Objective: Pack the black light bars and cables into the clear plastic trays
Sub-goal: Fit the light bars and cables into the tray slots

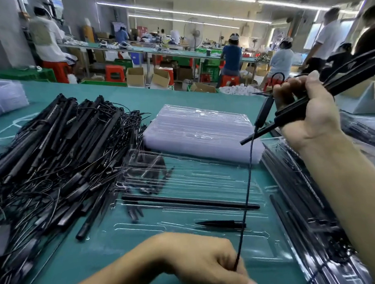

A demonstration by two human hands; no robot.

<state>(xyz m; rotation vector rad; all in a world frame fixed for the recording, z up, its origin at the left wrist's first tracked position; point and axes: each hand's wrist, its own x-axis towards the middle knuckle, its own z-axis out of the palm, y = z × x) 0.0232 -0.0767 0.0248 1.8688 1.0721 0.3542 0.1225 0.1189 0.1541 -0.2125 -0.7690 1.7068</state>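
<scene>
Slim black light bars (341, 82): bundle gripped in R hand (308, 117), 2 o'clock, axis 8–2. Thin black cable (248, 171): pinched by L hand (200, 264), 6 o'clock. Clear plastic tray (176, 227) between; slots 9–3, L nearer.

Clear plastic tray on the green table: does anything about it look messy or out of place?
Yes, mildly. The tangled pile of black light bars and cables spills over the left edge of the clear plastic tray, bars lying slanted across it. The long black bar inside lies straight along a groove.

Ceiling strip lights (174, 13); long green benches (154, 49); red stools (114, 72).
</scene>
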